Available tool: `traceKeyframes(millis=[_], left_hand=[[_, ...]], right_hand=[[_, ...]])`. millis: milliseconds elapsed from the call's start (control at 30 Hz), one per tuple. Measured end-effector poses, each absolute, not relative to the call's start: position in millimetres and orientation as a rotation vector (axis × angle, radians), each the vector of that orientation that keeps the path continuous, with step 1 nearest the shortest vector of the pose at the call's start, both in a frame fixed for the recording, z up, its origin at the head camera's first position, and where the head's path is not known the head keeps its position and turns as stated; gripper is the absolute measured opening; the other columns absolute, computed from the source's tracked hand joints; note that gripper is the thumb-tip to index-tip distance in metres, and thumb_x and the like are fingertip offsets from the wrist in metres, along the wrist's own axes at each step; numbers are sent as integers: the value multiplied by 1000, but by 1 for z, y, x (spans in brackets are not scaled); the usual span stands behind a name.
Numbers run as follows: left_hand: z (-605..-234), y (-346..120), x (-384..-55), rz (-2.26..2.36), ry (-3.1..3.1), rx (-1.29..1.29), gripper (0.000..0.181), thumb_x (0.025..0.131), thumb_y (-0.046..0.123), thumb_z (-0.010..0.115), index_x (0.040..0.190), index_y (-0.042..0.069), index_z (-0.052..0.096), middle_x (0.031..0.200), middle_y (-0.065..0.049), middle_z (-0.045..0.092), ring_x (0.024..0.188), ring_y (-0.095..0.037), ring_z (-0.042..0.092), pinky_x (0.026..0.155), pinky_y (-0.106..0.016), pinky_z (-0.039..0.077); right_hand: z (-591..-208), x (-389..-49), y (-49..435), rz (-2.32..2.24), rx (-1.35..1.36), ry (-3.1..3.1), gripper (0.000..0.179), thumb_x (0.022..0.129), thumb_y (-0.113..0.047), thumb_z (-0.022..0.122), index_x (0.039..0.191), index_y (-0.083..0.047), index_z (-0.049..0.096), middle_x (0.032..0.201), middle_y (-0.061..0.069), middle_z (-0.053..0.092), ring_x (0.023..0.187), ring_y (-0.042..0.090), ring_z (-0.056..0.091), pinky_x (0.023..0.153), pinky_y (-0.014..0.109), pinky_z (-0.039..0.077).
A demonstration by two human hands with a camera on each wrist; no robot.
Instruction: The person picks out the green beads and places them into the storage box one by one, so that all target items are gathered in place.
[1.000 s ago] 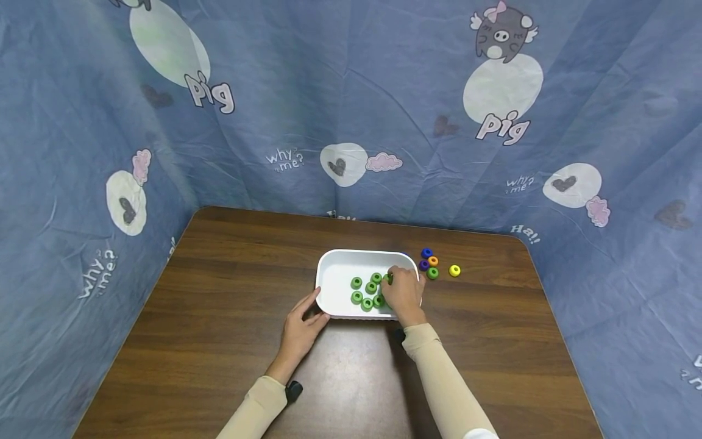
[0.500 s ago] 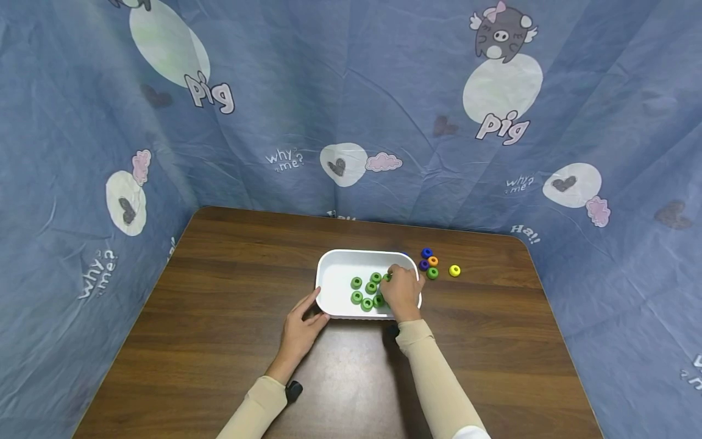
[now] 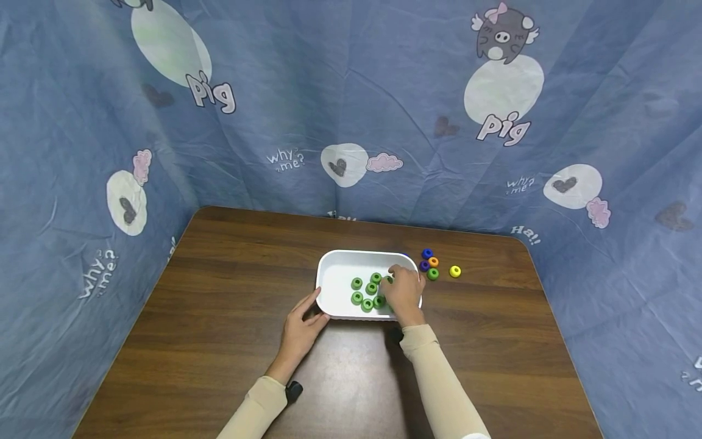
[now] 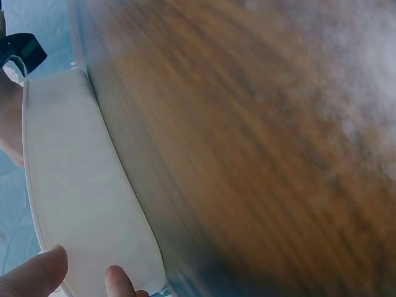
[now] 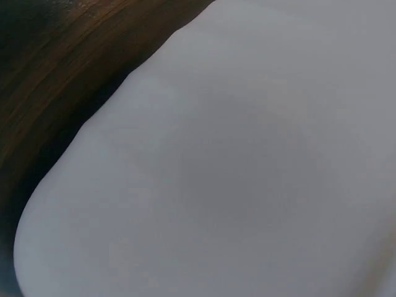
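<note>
A white plastic tray (image 3: 340, 265) lies on the wooden table, with several green ring-shaped beads (image 3: 357, 298) in its middle and right part. At the tray's near left corner, my left hand (image 3: 298, 332) holds it, fingers on the side and thumb on the front wall. Thumb and fingertips (image 4: 117, 281) also touch the tray wall in the left wrist view. Over the tray's right end is my right hand (image 3: 404, 296), index finger and thumb apart around a green bead (image 3: 389, 280). The hand partly covers other beads. The right wrist view shows mostly a blurred white surface.
Right of the tray lie loose beads: blue (image 3: 427, 253), dark blue (image 3: 425, 266), orange (image 3: 433, 262), green (image 3: 432, 274) and yellow (image 3: 455, 271). Another blue bead barely shows behind the tray's far right corner. A blue patterned cloth (image 3: 351, 110) hangs around the table (image 3: 247, 274).
The right index finger has lifted slightly away from the thumb, so the green bead between them shows more. The right forearm shifted left, then slightly back. The left hand and tray stay put.
</note>
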State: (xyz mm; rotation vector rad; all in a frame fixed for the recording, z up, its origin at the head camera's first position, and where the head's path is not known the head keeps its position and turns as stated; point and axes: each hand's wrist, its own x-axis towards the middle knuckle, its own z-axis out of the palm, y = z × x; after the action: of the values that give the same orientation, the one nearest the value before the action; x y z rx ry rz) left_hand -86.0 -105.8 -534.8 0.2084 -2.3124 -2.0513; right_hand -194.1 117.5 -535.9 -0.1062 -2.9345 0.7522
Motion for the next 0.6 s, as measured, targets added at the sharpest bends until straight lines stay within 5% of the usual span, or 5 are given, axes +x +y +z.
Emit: traceKeyframes(millis=[233,400,600], left_hand=[[-536,-107,-88,-2018,-2331,206,60,86,-8,72,143,0,54,149,-25,48,139,-35,48,101,-34,59],[-556,-107,-93,-2010,-2317,223,61,85,-8,73,143,4,56,150,-23,49,139,-34,49,100,-32,59],[-571,-109,-96,-2004,-2300,201,61,85,-5,75,142,8,58,149,-19,51,137,-31,51,97,-24,60]], right_hand=[[-531,-198,143,1026,-75,-2611,18,92,-16,70,103,-2,75,102,15,77,100,37,64,93,51,51],[-535,-202,171,1239,-313,-2467,20,93,-15,69,106,0,75,104,19,76,100,37,66,89,48,55],[-552,-204,198,1311,-533,-2430,24,91,-14,71,111,0,73,113,21,73,106,39,66,95,52,55]])
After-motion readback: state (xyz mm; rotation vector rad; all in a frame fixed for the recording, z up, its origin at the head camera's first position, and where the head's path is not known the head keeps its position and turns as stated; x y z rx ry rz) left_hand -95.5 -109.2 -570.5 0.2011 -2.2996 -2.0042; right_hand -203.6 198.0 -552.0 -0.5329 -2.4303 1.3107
